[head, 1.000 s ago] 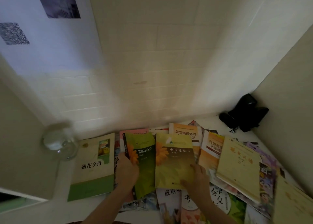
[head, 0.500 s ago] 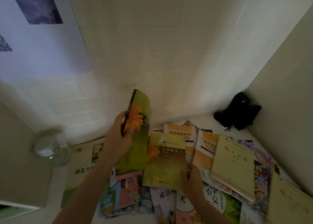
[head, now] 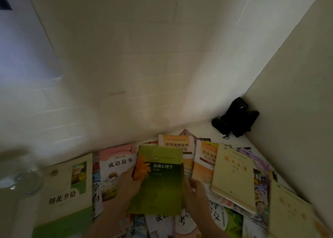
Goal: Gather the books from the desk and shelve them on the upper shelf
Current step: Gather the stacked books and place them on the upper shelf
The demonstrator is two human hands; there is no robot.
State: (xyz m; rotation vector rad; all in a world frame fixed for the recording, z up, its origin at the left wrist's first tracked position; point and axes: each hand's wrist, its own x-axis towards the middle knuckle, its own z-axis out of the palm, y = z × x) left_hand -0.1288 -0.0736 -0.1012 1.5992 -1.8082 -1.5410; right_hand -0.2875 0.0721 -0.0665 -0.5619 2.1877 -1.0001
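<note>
Several books lie spread over the white desk (head: 203,129) in the corner. A green book with an orange flower on its cover (head: 158,180) lies flat on top of the pile in the middle. My left hand (head: 126,189) grips its left edge, thumb on the cover by the flower. My right hand (head: 196,196) holds its right edge with curled fingers. A second green book seen earlier is hidden beneath it. Around it lie a cream and green book (head: 63,192), a pink book (head: 117,162), two orange books (head: 176,144) and a pale yellow book (head: 234,174). No shelf is in view.
A clear glass jar (head: 19,180) stands at the desk's left end. A black device (head: 236,117) with a cord sits in the far right corner. A tiled wall rises behind the desk and a plain panel (head: 297,111) closes the right side.
My left hand lifted the green flower book upright, then brought it down flat onto the other green book. My right hand stayed at that pile's right edge. The view shifted left.
</note>
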